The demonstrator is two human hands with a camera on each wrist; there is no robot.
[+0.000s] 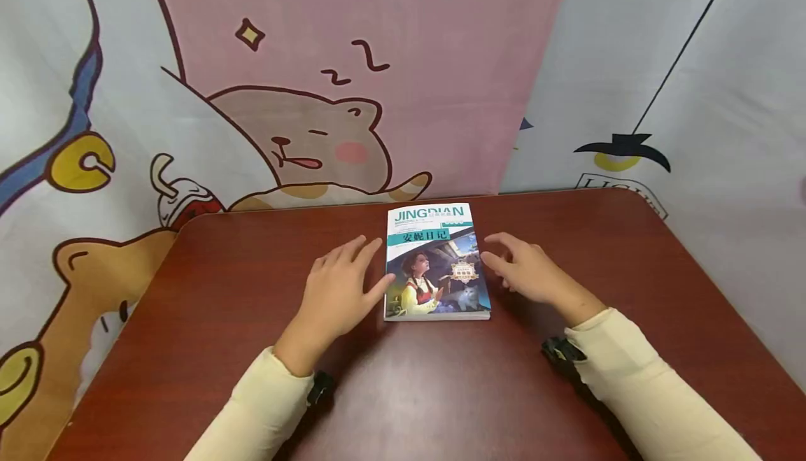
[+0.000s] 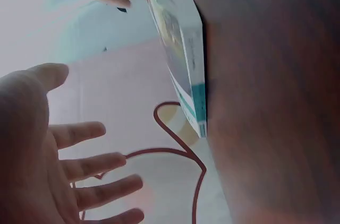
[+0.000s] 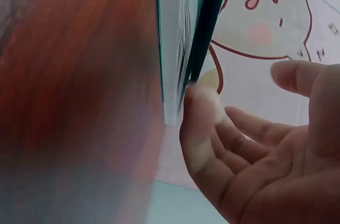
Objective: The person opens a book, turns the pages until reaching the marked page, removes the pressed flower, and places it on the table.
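Observation:
A paperback book (image 1: 434, 265) lies face up on the table, its cover showing a girl and a white cat under green lettering. My left hand (image 1: 336, 293) is spread at the book's left side, with the thumb over or close to its edge. In the left wrist view, the fingers of the left hand (image 2: 53, 155) are apart from the book's spine (image 2: 195, 70) and hold nothing. On the other side, my right hand (image 1: 529, 268) has loosely bent fingers. In the right wrist view, a fingertip (image 3: 202, 102) is at the cover's edge by the pages (image 3: 178, 38); whether it touches, I cannot tell.
The reddish-brown table (image 1: 252, 286) has rounded far corners. Behind it hangs a cloth (image 1: 441, 83) printed with cartoon animals, reaching down to the table's far edge. Dark wrist devices (image 1: 562, 350) show at both pale sleeves (image 1: 655, 384).

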